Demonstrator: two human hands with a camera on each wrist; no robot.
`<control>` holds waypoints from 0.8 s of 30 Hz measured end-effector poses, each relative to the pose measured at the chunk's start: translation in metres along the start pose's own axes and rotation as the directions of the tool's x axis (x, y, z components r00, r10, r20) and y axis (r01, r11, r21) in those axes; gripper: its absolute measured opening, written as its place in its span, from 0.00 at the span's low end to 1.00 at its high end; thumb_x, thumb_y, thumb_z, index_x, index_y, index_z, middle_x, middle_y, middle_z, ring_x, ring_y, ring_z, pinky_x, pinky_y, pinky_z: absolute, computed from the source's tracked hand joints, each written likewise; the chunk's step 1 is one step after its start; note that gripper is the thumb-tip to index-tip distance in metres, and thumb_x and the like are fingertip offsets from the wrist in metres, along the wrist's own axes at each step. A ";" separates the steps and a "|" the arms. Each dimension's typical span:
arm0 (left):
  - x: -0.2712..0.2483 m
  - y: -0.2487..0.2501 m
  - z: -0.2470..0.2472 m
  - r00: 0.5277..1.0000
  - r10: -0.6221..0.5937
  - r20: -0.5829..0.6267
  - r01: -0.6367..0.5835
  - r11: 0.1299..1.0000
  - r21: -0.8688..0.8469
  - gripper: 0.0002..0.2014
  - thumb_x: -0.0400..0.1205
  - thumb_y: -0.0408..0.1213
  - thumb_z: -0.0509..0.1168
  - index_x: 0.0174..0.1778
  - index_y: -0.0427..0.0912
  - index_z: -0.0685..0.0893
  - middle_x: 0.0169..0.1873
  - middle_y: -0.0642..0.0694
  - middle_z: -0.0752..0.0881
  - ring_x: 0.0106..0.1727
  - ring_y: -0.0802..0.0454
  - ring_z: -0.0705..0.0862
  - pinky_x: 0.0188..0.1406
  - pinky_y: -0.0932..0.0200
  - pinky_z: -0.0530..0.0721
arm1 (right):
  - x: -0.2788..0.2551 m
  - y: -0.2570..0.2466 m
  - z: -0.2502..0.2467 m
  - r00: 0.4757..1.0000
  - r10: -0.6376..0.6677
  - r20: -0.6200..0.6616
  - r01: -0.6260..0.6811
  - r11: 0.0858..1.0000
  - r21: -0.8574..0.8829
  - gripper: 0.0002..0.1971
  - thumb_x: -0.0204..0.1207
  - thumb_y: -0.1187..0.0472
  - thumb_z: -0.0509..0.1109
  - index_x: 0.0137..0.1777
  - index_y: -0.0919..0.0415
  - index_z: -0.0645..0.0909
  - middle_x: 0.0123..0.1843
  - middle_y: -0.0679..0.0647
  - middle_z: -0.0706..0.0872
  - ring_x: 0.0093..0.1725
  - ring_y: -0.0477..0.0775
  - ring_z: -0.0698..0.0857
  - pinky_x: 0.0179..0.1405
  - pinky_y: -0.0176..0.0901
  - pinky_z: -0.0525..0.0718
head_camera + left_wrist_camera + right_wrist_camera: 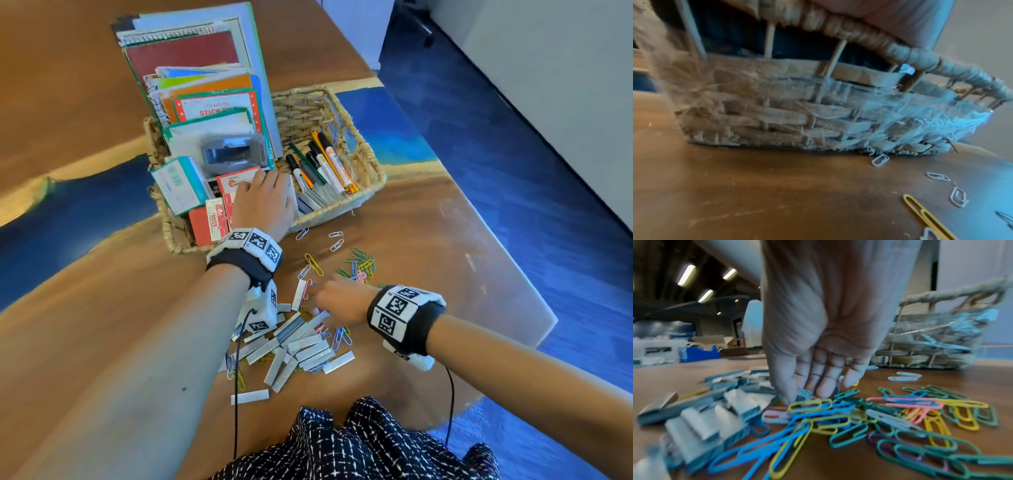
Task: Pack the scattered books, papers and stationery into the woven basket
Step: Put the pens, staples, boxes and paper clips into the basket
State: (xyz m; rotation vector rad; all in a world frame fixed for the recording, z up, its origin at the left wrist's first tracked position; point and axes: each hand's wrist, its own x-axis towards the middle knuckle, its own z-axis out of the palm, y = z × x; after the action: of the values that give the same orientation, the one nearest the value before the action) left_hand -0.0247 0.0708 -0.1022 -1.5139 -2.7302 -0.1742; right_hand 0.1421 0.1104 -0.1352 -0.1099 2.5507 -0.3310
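The woven basket [370, 164] stands on the wooden table, filled with books [191, 68], small boxes [181, 185], markers [325, 164] and staple strips. My left hand [265, 198] reaches palm down over its near rim; its fingertips are hidden. The left wrist view shows only the basket wall [777, 110] and the palm [879, 16] above the rim. In front lies a pile of staple strips [301, 346] and coloured paper clips [359, 267]. My right hand [317, 301] points down into the pile [701, 423], thumb and fingers [785, 395] pinching a staple strip [804, 393] among the clips [900, 410].
The table's right edge [513, 257] drops to blue carpet close to the paper clips. A few loose clips [920, 211] lie between the basket and the pile. A lone staple strip [250, 396] lies nearest me. My lap is at the bottom.
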 end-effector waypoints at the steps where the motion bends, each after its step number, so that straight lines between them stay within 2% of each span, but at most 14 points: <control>1: 0.000 0.000 0.000 1.000 0.000 -0.001 0.000 1.000 0.000 0.14 0.85 0.38 0.51 0.64 0.41 0.74 0.63 0.43 0.78 0.67 0.43 0.71 0.59 0.48 0.71 | -0.002 0.002 -0.003 0.999 0.015 -0.038 -0.013 0.998 0.055 0.10 0.76 0.63 0.63 0.55 0.60 0.82 0.59 0.54 0.81 0.58 0.56 0.80 0.59 0.49 0.74; 3: 0.000 -0.001 -0.001 1.000 -0.002 -0.002 0.002 1.000 0.003 0.15 0.85 0.39 0.51 0.65 0.41 0.74 0.64 0.43 0.78 0.67 0.44 0.71 0.59 0.48 0.71 | -0.009 0.008 -0.014 0.991 0.064 -0.118 -0.037 0.976 0.215 0.10 0.76 0.62 0.66 0.55 0.62 0.82 0.56 0.56 0.83 0.53 0.56 0.82 0.55 0.48 0.79; 5: 0.000 -0.001 -0.001 1.000 -0.001 0.006 0.001 1.000 0.014 0.15 0.85 0.39 0.51 0.65 0.41 0.73 0.64 0.43 0.78 0.67 0.44 0.72 0.59 0.48 0.71 | -0.017 0.018 -0.033 0.959 0.127 -0.253 -0.026 0.929 0.370 0.10 0.76 0.62 0.69 0.54 0.66 0.83 0.52 0.57 0.84 0.47 0.53 0.81 0.48 0.36 0.78; 6: 0.000 -0.001 0.000 1.000 -0.002 0.012 0.002 1.000 0.017 0.15 0.85 0.39 0.51 0.65 0.41 0.73 0.64 0.43 0.79 0.67 0.43 0.72 0.59 0.48 0.71 | -0.021 0.023 -0.044 0.927 0.168 -0.334 -0.010 0.905 0.426 0.10 0.75 0.62 0.70 0.53 0.66 0.84 0.49 0.57 0.85 0.44 0.50 0.80 0.44 0.28 0.75; 8: 0.000 0.000 -0.002 1.000 -0.007 0.012 0.007 1.000 0.012 0.17 0.84 0.38 0.48 0.64 0.40 0.75 0.62 0.42 0.80 0.66 0.42 0.74 0.57 0.47 0.71 | -0.024 0.035 -0.067 0.836 0.282 -0.471 0.007 0.852 0.523 0.07 0.75 0.63 0.71 0.51 0.65 0.84 0.44 0.52 0.83 0.39 0.42 0.77 0.41 0.23 0.73; 11: -0.002 0.002 -0.004 1.000 -0.008 -0.003 0.008 1.000 -0.015 0.17 0.83 0.37 0.48 0.61 0.39 0.77 0.59 0.40 0.82 0.64 0.40 0.75 0.56 0.46 0.71 | -0.015 0.061 -0.094 0.671 0.502 -0.547 -0.085 0.784 0.615 0.09 0.76 0.64 0.70 0.54 0.64 0.83 0.42 0.48 0.80 0.39 0.42 0.77 0.43 0.25 0.76; 13: -0.002 0.002 -0.003 1.000 -0.007 0.014 0.008 1.000 -0.012 0.15 0.84 0.37 0.52 0.64 0.41 0.75 0.62 0.43 0.80 0.66 0.42 0.73 0.58 0.48 0.70 | -0.003 0.077 -0.106 0.610 0.603 -0.514 -0.184 0.739 0.648 0.11 0.76 0.64 0.70 0.58 0.65 0.82 0.41 0.51 0.80 0.43 0.47 0.78 0.50 0.36 0.79; 15: -0.002 0.001 -0.002 1.000 -0.010 0.010 0.010 1.000 -0.006 0.14 0.84 0.38 0.53 0.65 0.42 0.74 0.63 0.44 0.79 0.67 0.44 0.72 0.59 0.49 0.69 | 0.009 0.086 -0.111 0.626 0.644 -0.439 -0.306 0.721 0.622 0.13 0.76 0.62 0.70 0.59 0.66 0.81 0.42 0.53 0.82 0.46 0.52 0.80 0.50 0.40 0.78; 18: -0.001 0.001 0.000 1.000 -0.010 -0.005 0.010 1.000 -0.007 0.14 0.84 0.39 0.53 0.65 0.43 0.74 0.63 0.45 0.79 0.66 0.45 0.73 0.59 0.49 0.70 | 0.028 0.091 -0.109 0.691 0.642 -0.332 -0.453 0.742 0.494 0.16 0.75 0.62 0.72 0.58 0.72 0.82 0.55 0.64 0.86 0.54 0.61 0.85 0.47 0.45 0.80; 20: -0.001 0.002 0.000 1.000 -0.011 -0.011 0.010 1.000 -0.006 0.14 0.84 0.39 0.53 0.65 0.43 0.74 0.63 0.45 0.79 0.66 0.45 0.73 0.59 0.49 0.71 | 0.036 0.092 -0.108 0.687 0.659 -0.305 -0.488 0.730 0.478 0.14 0.74 0.61 0.73 0.55 0.70 0.83 0.55 0.64 0.86 0.52 0.61 0.85 0.43 0.45 0.80; 24: 0.000 0.001 0.001 1.000 -0.016 -0.014 0.016 1.000 -0.013 0.15 0.85 0.40 0.53 0.66 0.43 0.73 0.64 0.45 0.79 0.67 0.45 0.72 0.60 0.50 0.71 | 0.042 0.094 -0.106 0.673 0.686 -0.275 -0.508 0.700 0.503 0.13 0.74 0.58 0.74 0.52 0.67 0.82 0.50 0.61 0.86 0.48 0.58 0.84 0.42 0.44 0.79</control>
State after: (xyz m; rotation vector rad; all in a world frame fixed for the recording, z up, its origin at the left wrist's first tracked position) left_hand -0.0238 0.0710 -0.1029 -1.4888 -2.7362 -0.2028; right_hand 0.0479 0.2179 -0.0951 1.0872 2.6959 -0.6357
